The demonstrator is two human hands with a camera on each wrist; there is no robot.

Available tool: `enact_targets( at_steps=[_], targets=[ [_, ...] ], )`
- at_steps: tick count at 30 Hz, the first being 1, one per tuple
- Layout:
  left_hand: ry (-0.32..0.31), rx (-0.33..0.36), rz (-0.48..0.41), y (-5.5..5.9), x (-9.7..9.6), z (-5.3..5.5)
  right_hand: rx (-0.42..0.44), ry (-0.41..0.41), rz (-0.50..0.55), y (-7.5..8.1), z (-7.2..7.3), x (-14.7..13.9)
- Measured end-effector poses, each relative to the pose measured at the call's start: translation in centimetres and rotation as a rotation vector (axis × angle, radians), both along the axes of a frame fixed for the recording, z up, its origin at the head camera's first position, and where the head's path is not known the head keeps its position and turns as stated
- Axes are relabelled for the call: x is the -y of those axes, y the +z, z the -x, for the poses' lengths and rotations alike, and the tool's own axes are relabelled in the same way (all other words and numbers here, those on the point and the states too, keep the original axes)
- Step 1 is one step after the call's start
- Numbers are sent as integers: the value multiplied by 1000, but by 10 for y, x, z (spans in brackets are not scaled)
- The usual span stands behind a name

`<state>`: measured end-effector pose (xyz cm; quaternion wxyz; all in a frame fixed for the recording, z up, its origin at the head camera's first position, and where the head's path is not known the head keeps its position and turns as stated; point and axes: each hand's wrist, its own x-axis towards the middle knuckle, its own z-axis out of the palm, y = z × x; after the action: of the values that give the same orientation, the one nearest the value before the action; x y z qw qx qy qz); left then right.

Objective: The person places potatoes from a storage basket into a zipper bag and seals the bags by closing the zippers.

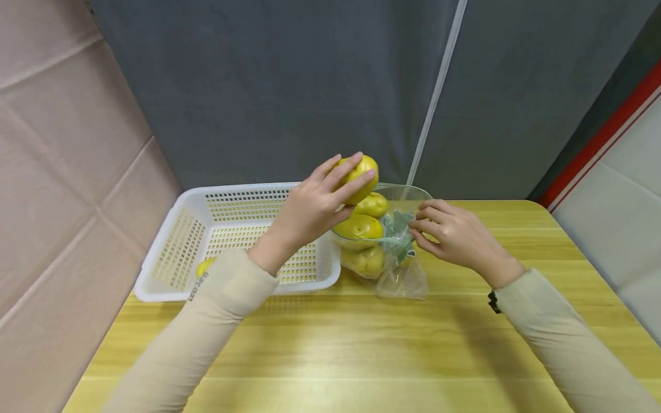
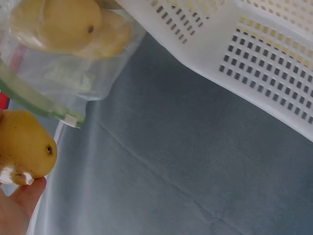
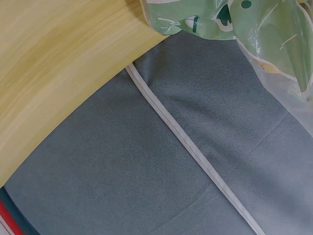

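My left hand (image 1: 315,206) grips a yellow pear (image 1: 365,179) over the open mouth of a clear zip bag (image 1: 403,284). In the left wrist view, that pear (image 2: 24,147) shows a dark spot at its end, and fingers touch its lower side. Several yellow pears (image 1: 358,228) sit inside the bag, below my left hand. At the bag's right rim, my right hand (image 1: 459,235) pinches the plastic with thumb and fingers. Green printing (image 3: 195,19) covers part of the bag in the right wrist view, where no fingers show.
A white slotted plastic basket (image 1: 330,275) stands left of the bag, with a yellow piece (image 1: 205,266) inside, partly hidden by my left sleeve. Both rest on a wooden table (image 1: 361,355). A grey cloth partition (image 1: 284,97) rises behind; a padded beige wall (image 1: 57,172) borders the left.
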<state>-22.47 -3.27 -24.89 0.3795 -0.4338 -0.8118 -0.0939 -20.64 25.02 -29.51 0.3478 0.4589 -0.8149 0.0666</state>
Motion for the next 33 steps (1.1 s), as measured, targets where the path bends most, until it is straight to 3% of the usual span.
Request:
enact_targets(
  at_steps=[7,15,23,33],
  targets=[
    [-53,-31,113,-6,-13,-2,0,-10,1,1,-1,0],
    [-38,81,226,-11,-17,-5,1,-10,-2,1,-2,1],
    [-24,254,283,-7,-18,-5,5,-16,-10,4,-2,2],
    [-96,276,312,-3,-15,-1,14,-25,-26,9,-4,5]
  ],
)
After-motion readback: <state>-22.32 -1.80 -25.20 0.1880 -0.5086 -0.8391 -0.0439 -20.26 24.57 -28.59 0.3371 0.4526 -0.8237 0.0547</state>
